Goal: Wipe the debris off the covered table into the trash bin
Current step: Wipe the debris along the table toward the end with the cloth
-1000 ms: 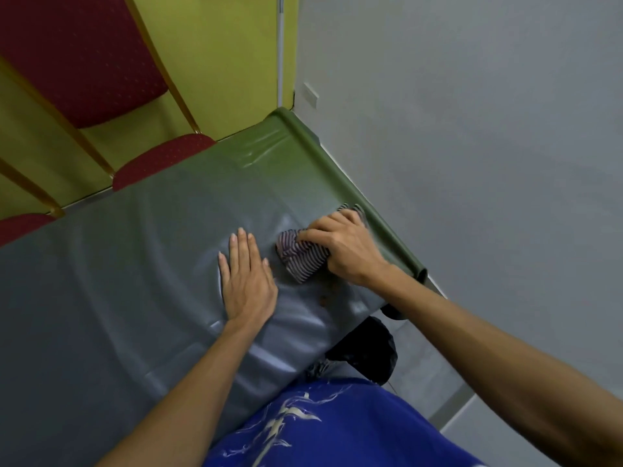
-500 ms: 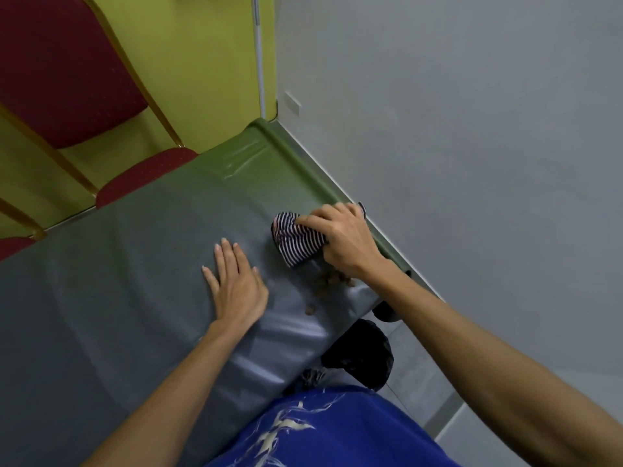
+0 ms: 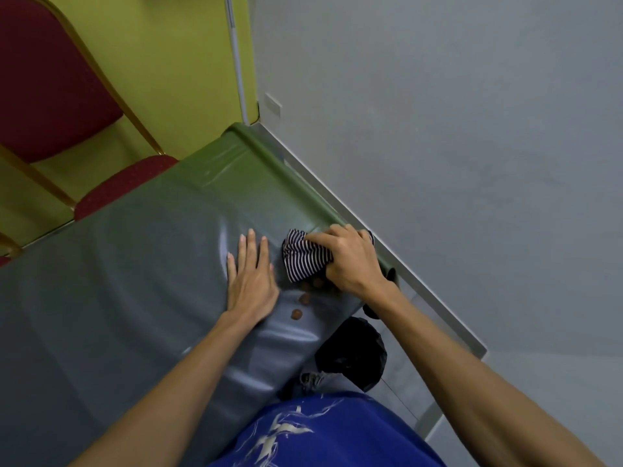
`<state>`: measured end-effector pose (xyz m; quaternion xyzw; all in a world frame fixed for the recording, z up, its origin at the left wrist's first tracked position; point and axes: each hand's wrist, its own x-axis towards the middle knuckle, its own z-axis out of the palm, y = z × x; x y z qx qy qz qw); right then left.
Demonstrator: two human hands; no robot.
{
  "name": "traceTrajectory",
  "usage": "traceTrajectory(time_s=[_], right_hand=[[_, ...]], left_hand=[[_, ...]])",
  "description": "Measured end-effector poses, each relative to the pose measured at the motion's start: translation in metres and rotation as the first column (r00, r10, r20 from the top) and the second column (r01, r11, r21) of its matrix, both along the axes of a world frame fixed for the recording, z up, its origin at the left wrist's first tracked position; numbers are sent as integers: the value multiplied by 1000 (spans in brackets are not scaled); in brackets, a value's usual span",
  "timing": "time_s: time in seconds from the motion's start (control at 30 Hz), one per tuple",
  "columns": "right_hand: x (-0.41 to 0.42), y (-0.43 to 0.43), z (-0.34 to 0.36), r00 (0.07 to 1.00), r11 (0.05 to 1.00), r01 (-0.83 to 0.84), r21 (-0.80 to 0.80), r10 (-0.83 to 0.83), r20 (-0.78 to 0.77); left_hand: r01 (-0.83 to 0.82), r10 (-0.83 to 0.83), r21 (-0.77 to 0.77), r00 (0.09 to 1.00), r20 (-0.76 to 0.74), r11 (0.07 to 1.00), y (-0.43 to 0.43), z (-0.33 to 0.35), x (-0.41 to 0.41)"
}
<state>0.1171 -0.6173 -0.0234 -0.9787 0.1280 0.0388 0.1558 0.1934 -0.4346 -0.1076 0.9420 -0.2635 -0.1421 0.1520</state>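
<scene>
The right hand (image 3: 350,261) has its grip closed around the navy-and-white striped cloth (image 3: 305,261), just behind small brown round crumbs (image 3: 305,298) near the edge of the grey plastic-covered bench (image 3: 135,281). The left hand (image 3: 251,284), its grip wide and flat, presses on the bench. The sweep should run low and firm, aimed at the black-bagged trash bin (image 3: 354,358) below.

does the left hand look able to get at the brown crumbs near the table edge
Probably yes: the left hand lies flat on the table cover just beside the crumbs, with only bare cover between. The right hand and its striped cloth sit past them, not in the way.
</scene>
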Motion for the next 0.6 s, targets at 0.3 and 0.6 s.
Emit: traceTrajectory(time_s=[0.3, 0.6], right_hand=[[-2, 2, -11, 990, 988, 141, -62, -140, 27], [9, 12, 13, 989, 991, 119, 58, -124, 76]], left_hand=[[67, -68, 39, 997, 23, 997, -14, -2, 0], [-73, 76, -47, 994, 80, 996, 32, -1, -27]])
